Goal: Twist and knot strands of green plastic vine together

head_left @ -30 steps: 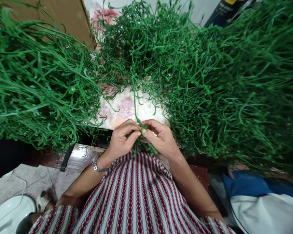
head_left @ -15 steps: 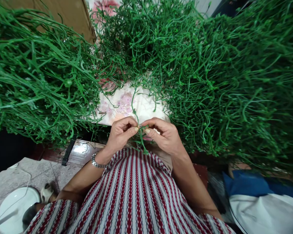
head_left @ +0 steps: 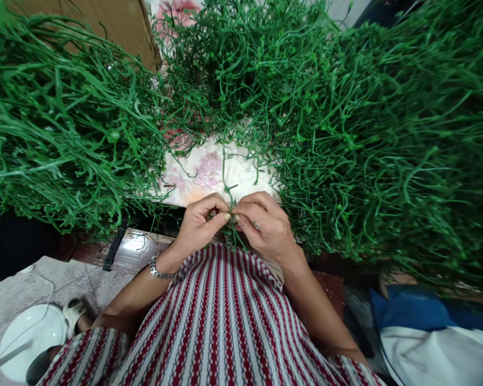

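Between my two hands stands a thin green plastic plant stem [head_left: 224,170] with small side shoots. My left hand [head_left: 203,221] pinches it between thumb and forefinger, a metal watch band on that wrist. From the other side my right hand [head_left: 265,222] closes thumb and fingers on the same stem, its fingertips almost touching the left ones. The stem's upper part rises over the white flowered cloth [head_left: 209,171]; its lower shoots hang down before my striped top. The exact spot of the pinch is hidden by my fingers.
Large heaps of green plastic stems lie at the left [head_left: 64,128] and the right [head_left: 366,145], joining at the back. A cardboard box [head_left: 116,27] stands at the back left. Beside me are a white round base [head_left: 32,338] on the floor and blue and white fabric [head_left: 426,332].
The stem has turned more upright, and a side shoot now sticks out above my hands. My right fingers have shifted slightly left, closing in on my left fingertips.
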`<state>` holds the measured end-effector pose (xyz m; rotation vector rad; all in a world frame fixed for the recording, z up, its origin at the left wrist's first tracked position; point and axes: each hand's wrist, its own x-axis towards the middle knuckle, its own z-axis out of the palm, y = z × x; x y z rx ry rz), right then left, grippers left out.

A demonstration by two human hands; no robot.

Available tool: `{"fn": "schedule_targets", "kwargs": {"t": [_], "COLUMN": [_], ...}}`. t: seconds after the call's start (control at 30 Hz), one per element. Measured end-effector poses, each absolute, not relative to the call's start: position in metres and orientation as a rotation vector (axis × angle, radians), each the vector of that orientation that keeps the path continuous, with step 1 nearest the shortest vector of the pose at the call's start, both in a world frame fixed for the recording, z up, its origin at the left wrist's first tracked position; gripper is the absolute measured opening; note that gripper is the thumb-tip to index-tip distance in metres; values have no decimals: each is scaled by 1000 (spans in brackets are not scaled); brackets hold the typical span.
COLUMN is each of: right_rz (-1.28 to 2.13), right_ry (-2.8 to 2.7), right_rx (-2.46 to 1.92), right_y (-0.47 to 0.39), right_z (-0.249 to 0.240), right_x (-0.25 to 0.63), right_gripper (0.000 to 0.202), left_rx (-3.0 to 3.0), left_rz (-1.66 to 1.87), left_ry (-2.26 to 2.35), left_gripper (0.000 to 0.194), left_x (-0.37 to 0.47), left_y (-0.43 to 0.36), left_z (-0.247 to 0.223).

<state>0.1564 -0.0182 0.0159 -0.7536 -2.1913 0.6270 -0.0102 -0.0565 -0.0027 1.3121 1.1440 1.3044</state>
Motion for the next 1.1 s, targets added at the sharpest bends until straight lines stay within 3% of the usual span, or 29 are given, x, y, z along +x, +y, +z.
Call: {"fn": "schedule_targets", "kwargs": {"t": [0.2, 0.47, 0.57, 0.73, 0.97, 1.1], "right_rz": [524, 711, 614, 478, 723, 628], "right_ry": [-2226, -2193, -2238, -2338, -2378, -2408], "right_rx": [-765, -729, -783, -791, -718, -802], "right_y": [-18, -22, -22, -23, -23, -26], "right_z": [12, 17, 16, 15, 13, 8], "right_x": [157, 154, 155, 159, 159, 157], "right_gripper": [10, 12, 11, 16, 22, 21], "left_rx": [1172, 1559, 1676, 1697, 1650, 1729], "left_rz": [1326, 1364, 1277, 1140, 1295, 1231], "left_ry": [1157, 1257, 1276, 1306, 1214, 1277], "left_gripper": [12, 10, 3, 9, 7, 7], "left_x": [-8, -6, -7, -7, -6, -8], "left_y": [-57, -62, -62, -60, -59, -60], "left_z": [-4, 4, 6, 7, 9, 10]}}
